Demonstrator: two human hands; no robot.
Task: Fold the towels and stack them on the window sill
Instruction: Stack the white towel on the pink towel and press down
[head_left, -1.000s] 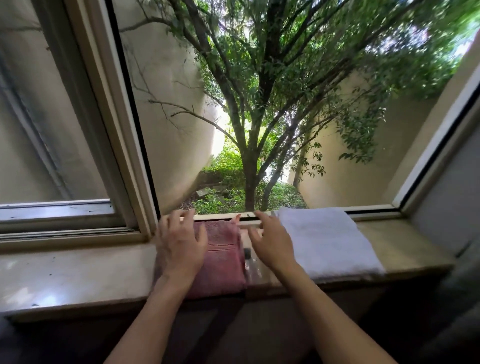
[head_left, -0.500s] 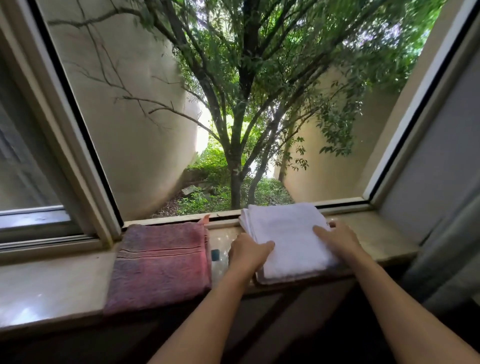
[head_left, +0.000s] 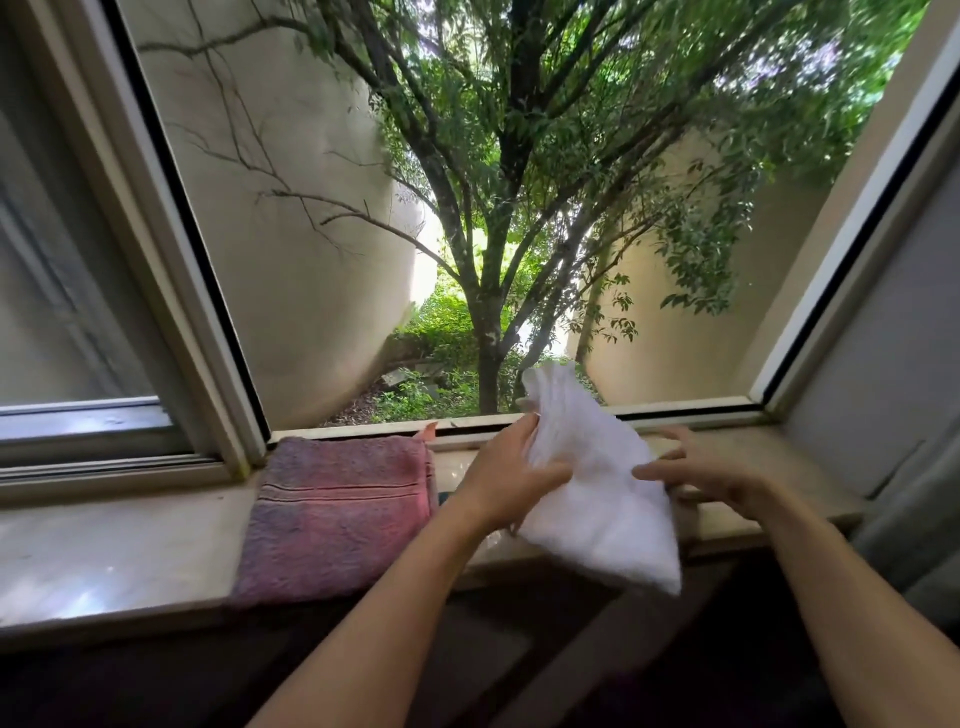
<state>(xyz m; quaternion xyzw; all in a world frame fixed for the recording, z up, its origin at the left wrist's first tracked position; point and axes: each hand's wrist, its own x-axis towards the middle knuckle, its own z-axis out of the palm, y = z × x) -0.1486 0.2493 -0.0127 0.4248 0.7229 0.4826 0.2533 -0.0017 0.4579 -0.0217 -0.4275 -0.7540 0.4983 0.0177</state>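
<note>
**White towel lifted for stacking on the pink one**

The stacking step appears to be in hand. The folded white towel (head_left: 592, 488) is held tilted above the window sill (head_left: 119, 551), its far corner raised toward 12 o'clock in front of the glass and its near edge hanging past the sill's front edge. It is gripped along its 9 o'clock side by the left hand (head_left: 511, 478), whose thumb is laid over the top face while the fingers are hidden behind the cloth. The right hand (head_left: 722, 480) is spread, fingers straight and relaxed, just beside the towel's 3 o'clock edge; whether the fingertips touch the cloth cannot be told, and nothing is grasped by it. The folded pink towel (head_left: 337, 514) lies flat on the sill at 9 o'clock of the hands, a small tab standing up at its far right corner.

The next move is judged to call for the white towel to be carried toward 9 o'clock, levelled, and lowered squarely onto the pink towel so that the fold is kept.

Compared with half a second ago, the white towel is no longer flat on the sill under both hands: it has been raised and tipped, and the right hand has been released from it. The pink towel is unmoved.
</note>
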